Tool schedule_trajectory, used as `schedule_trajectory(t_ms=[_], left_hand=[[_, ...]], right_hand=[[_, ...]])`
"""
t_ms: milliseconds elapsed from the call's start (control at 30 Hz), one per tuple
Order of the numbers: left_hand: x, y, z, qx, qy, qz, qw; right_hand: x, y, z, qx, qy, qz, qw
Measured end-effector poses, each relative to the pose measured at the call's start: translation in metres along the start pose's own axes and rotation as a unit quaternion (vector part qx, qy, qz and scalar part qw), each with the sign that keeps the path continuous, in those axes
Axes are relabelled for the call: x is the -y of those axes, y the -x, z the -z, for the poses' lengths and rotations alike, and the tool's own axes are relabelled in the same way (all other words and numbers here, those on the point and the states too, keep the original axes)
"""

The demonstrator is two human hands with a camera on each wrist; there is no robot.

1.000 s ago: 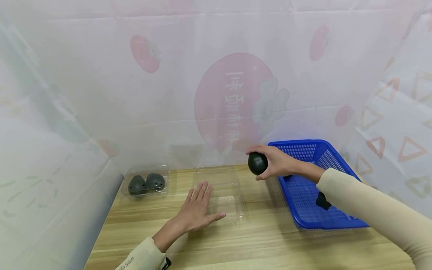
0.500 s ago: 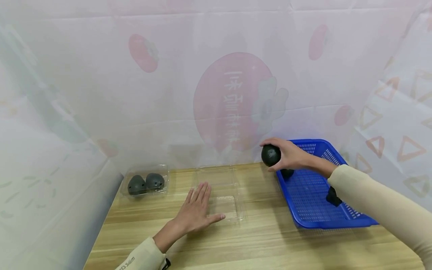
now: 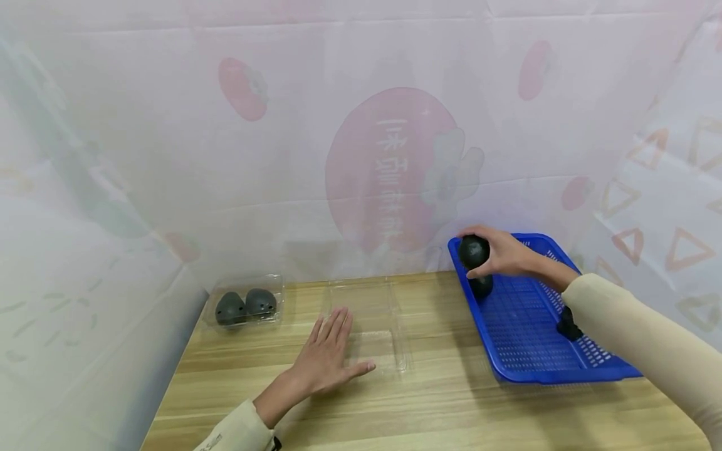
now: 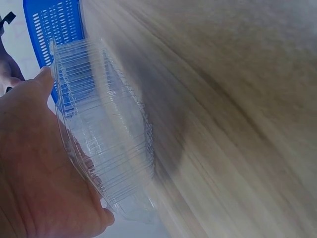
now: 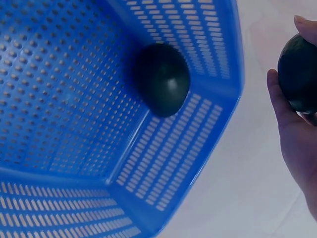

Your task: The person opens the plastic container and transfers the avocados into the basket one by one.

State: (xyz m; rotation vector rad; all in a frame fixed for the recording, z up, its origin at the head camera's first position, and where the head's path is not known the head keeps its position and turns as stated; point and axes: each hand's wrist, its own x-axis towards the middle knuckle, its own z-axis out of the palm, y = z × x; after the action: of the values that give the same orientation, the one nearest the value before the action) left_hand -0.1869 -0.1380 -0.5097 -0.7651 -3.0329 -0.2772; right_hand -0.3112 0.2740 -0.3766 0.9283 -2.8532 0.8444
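My right hand (image 3: 504, 250) holds a dark green avocado (image 3: 474, 252) between thumb and fingers, over the far left corner of the blue basket (image 3: 549, 376). A second avocado (image 5: 161, 82) lies inside the basket against its wall; in the head view it shows just below the held one. In the right wrist view the held avocado (image 5: 298, 74) appears outside the basket's rim. My left hand (image 3: 321, 360) lies with straight, spread fingers along the left side of an opened clear plastic box (image 4: 109, 124), its thumb at the rim. No fruit shows in this box.
At the table's far left stands another clear plastic box (image 3: 276, 282) with two avocados (image 3: 230, 309) (image 3: 261, 303) in it. A printed white curtain (image 3: 282, 156) hangs behind the wooden table (image 3: 361, 413) and along both sides.
My right hand has moved right and slightly up with the avocado, from over the table to over the basket's corner. The left hand has stayed in place on the clear box.
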Motion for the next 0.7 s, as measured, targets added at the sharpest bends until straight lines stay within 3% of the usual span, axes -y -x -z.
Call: schedule_trajectory(t_ms=[300, 567, 700], left_hand=[[0.002, 0.008, -0.001, -0.004, -0.001, 0.001, 1.0], [0.0, 0.015, -0.002, -0.015, -0.003, -0.01, 0.9998], [0.002, 0.019, -0.003, -0.014, 0.015, -0.011, 0.9997]], right_hand=[[-0.023, 0.008, 0.005, 0.01, 0.002, -0.044, 0.999], [-0.044, 0.014, 0.009, 0.013, 0.004, -0.049, 0.999], [-0.054, 0.017, 0.01, 0.023, 0.005, -0.07, 0.997]])
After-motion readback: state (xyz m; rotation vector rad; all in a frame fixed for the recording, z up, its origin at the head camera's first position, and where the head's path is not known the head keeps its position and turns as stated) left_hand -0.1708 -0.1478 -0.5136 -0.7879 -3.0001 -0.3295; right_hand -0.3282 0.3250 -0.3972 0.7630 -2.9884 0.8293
